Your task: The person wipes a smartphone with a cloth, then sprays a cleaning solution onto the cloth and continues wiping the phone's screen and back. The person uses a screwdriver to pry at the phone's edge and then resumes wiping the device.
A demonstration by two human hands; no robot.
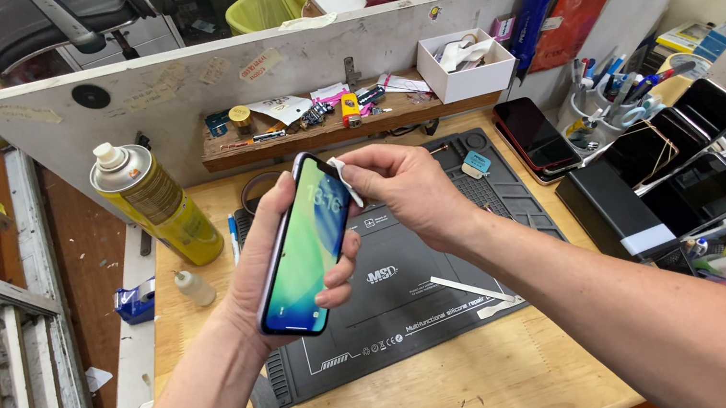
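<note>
My left hand (272,272) grips a smartphone (307,247) with a lit green-blue screen, holding it tilted above a dark repair mat (416,293). My right hand (409,187) pinches a small white wipe (346,180) against the top right corner of the phone's screen. Both forearms reach in from the bottom of the head view. A strip of white film (474,289) lies on the mat below my right wrist.
A yellow spray can (154,203) and a small dropper bottle (194,287) stand at the left of the wooden desk. Several dark phones (685,153) and a pen cup (595,104) crowd the right. A shelf (340,120) with small tools and a white box (466,66) runs along the back partition.
</note>
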